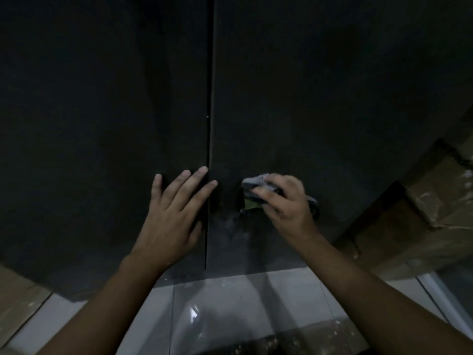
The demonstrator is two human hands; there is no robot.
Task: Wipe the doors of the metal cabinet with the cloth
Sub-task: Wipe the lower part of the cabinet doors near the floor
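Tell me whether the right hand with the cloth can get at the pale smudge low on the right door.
Probably yes. The right hand grips the cloth on the right door, and the pale smudge lies just below it, nothing between. The left hand rests flat by the seam, not covering it.

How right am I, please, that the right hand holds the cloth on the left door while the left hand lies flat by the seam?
Nearly: the head view shows the right hand holding the cloth on the right door; the left hand does lie flat by the seam.
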